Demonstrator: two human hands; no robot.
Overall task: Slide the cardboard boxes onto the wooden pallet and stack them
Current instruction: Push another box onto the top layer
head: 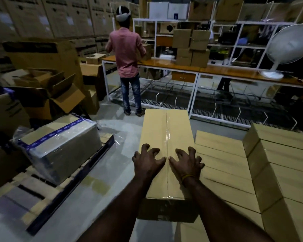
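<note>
Tan cardboard fills the head view: one long box (166,154) lies lengthwise straight ahead, a strip of clear tape shining down its middle seam. Its corners look square, its top flat and undented, and its near end face sits in shadow.

The left hand (147,162) and the right hand (186,163) both rest on the top of the box, one on each side of the tape. Their fingers are spread and bent, with the tips pressing down on the cardboard rather than wrapping round any edge; neither hand holds anything. A yellow band circles the right wrist.

Just beside the right hand, and lower, a row of matching boxes (222,165) lies side by side. Beyond them, farther right, a taller stack of boxes (287,168) rises. The long box appears to lie on top of such boxes, at the row's left edge.

Well to the left of the left hand sits the wooden pallet (42,186), carrying only a plastic-wrapped carton (59,147) with blue tape.

Judging by this, the work is at an early stage: none of the tan boxes is on the pallet yet, and the sliding and stacking remain to be done.
</note>
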